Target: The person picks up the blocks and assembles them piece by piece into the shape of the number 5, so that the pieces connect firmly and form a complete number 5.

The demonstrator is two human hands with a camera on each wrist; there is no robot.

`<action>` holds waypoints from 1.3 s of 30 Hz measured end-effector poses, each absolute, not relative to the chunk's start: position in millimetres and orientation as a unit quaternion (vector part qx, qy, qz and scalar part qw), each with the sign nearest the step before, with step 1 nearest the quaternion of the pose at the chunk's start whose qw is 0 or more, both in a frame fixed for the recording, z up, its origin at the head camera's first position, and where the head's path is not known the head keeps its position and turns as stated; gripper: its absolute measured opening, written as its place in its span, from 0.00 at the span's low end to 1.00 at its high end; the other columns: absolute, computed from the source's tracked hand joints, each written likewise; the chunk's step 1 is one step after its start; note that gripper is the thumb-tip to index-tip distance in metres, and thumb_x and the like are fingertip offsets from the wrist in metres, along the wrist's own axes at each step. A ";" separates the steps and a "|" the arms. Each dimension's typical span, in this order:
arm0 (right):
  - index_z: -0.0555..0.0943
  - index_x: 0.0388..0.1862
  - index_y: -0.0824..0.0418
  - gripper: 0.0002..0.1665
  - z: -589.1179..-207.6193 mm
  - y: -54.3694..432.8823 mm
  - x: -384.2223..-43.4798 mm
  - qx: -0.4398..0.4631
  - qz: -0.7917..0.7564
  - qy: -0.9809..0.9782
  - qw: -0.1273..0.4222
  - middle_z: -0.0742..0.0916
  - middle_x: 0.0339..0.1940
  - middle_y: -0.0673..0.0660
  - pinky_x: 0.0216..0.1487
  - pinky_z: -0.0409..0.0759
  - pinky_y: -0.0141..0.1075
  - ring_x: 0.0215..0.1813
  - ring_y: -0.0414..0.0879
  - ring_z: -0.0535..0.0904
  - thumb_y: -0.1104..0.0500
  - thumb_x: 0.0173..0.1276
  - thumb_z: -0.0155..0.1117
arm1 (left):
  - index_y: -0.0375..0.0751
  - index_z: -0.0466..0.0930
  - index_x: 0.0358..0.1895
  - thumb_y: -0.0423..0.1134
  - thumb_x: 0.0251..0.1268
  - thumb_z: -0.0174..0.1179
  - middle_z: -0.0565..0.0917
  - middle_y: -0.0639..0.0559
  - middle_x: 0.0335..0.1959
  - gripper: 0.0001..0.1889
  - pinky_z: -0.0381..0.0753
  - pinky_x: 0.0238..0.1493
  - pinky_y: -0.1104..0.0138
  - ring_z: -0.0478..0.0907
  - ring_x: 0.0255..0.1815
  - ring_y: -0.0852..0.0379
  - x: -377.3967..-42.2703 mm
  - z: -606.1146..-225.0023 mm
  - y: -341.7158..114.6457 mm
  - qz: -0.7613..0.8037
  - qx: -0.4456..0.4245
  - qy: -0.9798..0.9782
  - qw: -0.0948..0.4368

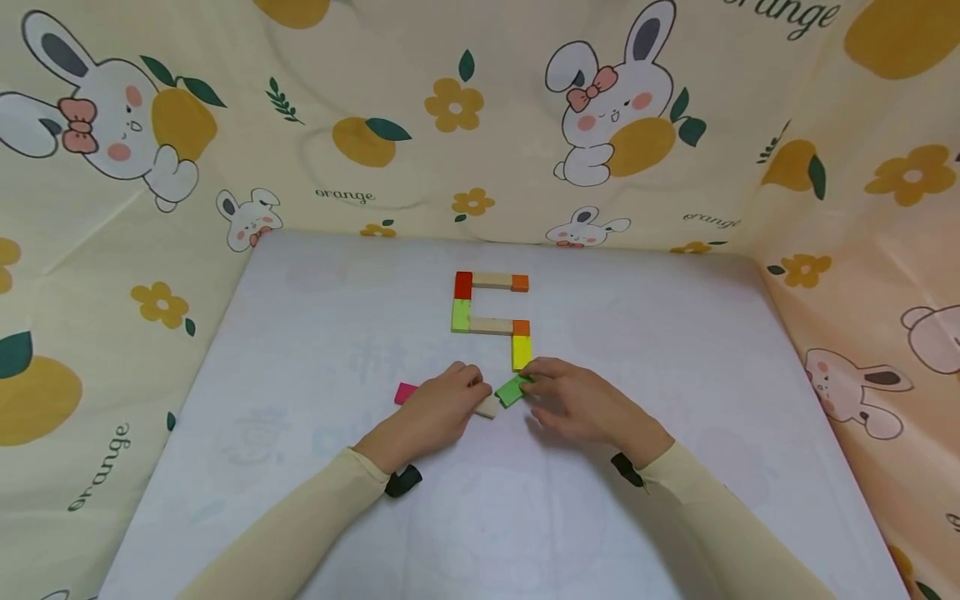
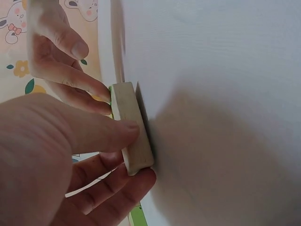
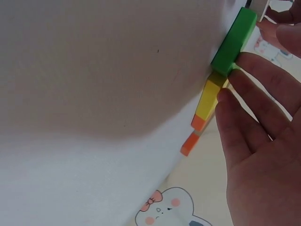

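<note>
On the white table (image 1: pixel 315 350), the left hand (image 1: pixel 435 412) rests with its thumb and curled fingers pinching a plain wooden block (image 2: pixel 131 134) that lies flat on the surface, its pale end showing just beside the fingers in the head view. The right hand (image 1: pixel 577 404) has its fingertips (image 3: pixel 235 82) pressed against the edge of a green block (image 1: pixel 512 390), which lies tilted and touching the wooden block's end, just below a yellow block (image 1: pixel 522 352). Above these stands a flat arrangement of blocks: a red block (image 1: pixel 463 285), light green block (image 1: pixel 461 316), two orange blocks and two plain pieces. A pink block (image 1: pixel 406 392) lies just left of the left hand.
</note>
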State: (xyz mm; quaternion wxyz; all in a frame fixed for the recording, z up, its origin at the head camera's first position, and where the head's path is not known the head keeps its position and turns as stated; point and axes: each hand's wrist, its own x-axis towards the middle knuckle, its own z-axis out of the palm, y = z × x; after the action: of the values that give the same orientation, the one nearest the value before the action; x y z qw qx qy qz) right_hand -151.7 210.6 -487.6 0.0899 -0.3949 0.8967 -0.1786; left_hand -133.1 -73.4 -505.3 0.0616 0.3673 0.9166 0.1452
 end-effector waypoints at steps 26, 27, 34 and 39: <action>0.88 0.63 0.66 0.25 -489.8 208.1 -147.6 -0.409 -0.162 0.897 0.052 0.85 0.67 0.59 0.73 0.76 0.50 0.75 0.56 0.75 0.54 0.73 0.70 | 0.40 0.86 0.62 0.33 0.79 0.65 0.81 0.47 0.55 0.14 0.87 0.50 0.65 0.76 0.56 0.51 -134.6 -505.8 -73.0 0.146 0.370 0.916 0.052; 0.88 0.63 0.66 0.25 -490.1 208.1 -147.6 -0.410 -0.162 0.896 0.051 0.85 0.67 0.60 0.73 0.76 0.50 0.75 0.56 0.75 0.54 0.72 0.70 | 0.40 0.86 0.62 0.33 0.79 0.65 0.81 0.47 0.55 0.14 0.87 0.50 0.65 0.76 0.57 0.51 -134.7 -505.7 -73.0 0.146 0.370 0.916 0.052; 0.88 0.63 0.66 0.25 -492.3 208.4 -147.6 -0.404 -0.168 0.898 0.056 0.85 0.68 0.60 0.74 0.75 0.50 0.76 0.56 0.75 0.53 0.73 0.69 | 0.40 0.86 0.62 0.33 0.79 0.65 0.81 0.47 0.55 0.14 0.86 0.52 0.64 0.76 0.57 0.51 -134.5 -503.9 -73.0 0.149 0.367 0.917 0.054; 0.87 0.65 0.65 0.26 -491.9 208.3 -146.3 -0.401 -0.179 0.897 0.048 0.84 0.69 0.59 0.74 0.76 0.50 0.74 0.55 0.76 0.54 0.72 0.70 | 0.40 0.86 0.63 0.32 0.78 0.64 0.81 0.47 0.56 0.15 0.86 0.53 0.64 0.76 0.58 0.51 -134.7 -503.4 -74.0 0.151 0.364 0.917 0.056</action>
State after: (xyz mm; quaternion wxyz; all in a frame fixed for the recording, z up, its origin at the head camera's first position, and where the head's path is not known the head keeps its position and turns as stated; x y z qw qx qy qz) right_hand -146.3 208.3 -491.9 0.0479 -0.4014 0.8970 -0.1789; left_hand -134.7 -74.0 -503.4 0.0560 0.3639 0.9173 0.1514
